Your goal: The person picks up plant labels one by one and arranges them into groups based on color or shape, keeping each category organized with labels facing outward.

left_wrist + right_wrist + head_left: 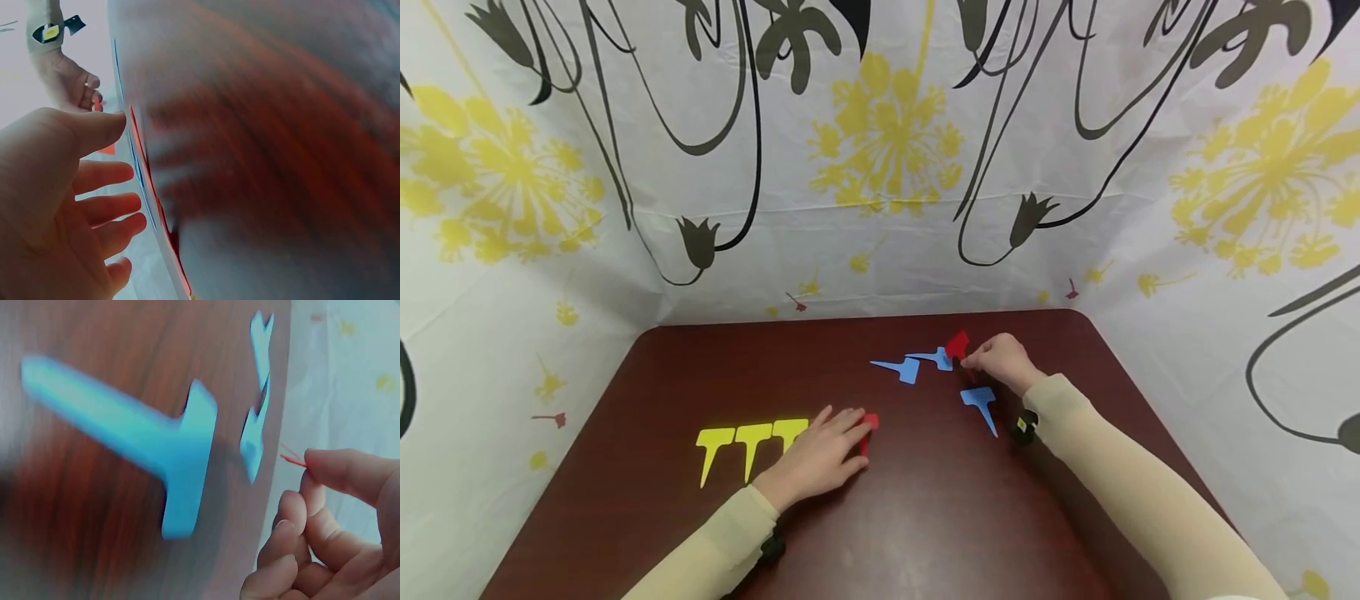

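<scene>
I've got the right hand (1002, 362) pinching a red T-shaped tag (957, 344) near three blue tags (977, 397); well apart, my left hand (816, 458), fingers spread, partly covers a second red tag (871, 421) beside three yellow tags (753, 433) on the brown table (925, 517).

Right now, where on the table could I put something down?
There's bare table in the near middle, between the two sleeves, and at the far left, between the yellow tags and the back edge. It's crowded where the right hand pinches a red tag near the blue tags, and where the left hand is by the yellow ones.
</scene>
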`<state>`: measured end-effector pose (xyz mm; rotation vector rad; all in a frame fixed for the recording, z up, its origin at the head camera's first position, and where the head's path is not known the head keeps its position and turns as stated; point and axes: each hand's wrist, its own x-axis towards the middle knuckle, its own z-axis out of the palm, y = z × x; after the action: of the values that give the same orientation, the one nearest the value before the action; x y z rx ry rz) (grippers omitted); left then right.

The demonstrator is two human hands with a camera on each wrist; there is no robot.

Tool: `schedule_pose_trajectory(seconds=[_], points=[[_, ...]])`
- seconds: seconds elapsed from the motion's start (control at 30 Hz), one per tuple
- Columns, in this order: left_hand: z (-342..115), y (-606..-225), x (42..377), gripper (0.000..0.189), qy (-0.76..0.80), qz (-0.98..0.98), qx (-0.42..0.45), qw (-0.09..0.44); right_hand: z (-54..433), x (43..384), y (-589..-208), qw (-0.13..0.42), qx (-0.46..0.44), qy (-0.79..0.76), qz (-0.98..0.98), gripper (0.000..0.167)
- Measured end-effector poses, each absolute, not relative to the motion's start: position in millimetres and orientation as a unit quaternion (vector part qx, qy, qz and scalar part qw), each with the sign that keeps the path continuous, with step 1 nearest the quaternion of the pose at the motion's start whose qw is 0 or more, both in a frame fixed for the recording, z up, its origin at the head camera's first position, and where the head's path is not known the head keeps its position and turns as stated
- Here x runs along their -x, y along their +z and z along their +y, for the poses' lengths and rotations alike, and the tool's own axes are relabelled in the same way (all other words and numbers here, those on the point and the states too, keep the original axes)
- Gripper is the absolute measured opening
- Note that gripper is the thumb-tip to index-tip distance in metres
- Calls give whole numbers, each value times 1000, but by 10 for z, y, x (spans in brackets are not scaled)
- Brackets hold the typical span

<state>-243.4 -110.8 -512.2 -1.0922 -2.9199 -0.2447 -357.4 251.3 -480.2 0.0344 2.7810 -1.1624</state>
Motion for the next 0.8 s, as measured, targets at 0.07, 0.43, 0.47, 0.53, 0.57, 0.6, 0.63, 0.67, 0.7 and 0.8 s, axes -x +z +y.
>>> schedule_pose_trajectory(seconds=[0.07,0.43,0.47,0.53,0.57,0.6,0.63,0.67,0.7,0.8], points=[[-1107,-5124,2433,62,-73,-935,347,5,2393,3483,-4776,70,-3,-383,921,23],[-1065,-5102,2432,63,-67,-935,348,3,1966,3029,-4828,116,7,-381,917,31],[-1062,-5099,2432,63,-67,-935,348,3,1960,3011,-4844,115,7,-379,918,31],[-1060,-5097,2431,63,-66,-935,347,2,1956,2978,-4875,112,7,-374,921,31],[-1059,-5096,2431,63,-65,-936,347,1,1958,2966,-4889,112,7,-368,923,31],[-1060,-5095,2430,63,-64,-936,346,0,1961,2955,-4903,113,6,-359,926,31],[-1060,-5095,2429,63,-63,-936,345,-1,1963,2948,-4914,116,6,-348,930,32],[-1060,-5096,2428,63,-62,-937,344,-2,1966,2942,-4922,118,8,-337,934,33],[-1060,-5096,2428,63,-61,-937,343,-3,1971,2940,-4928,120,12,-325,938,33],[-1055,-5093,2426,63,-61,-937,343,-3,1995,2948,-4917,113,51,-291,949,31]])
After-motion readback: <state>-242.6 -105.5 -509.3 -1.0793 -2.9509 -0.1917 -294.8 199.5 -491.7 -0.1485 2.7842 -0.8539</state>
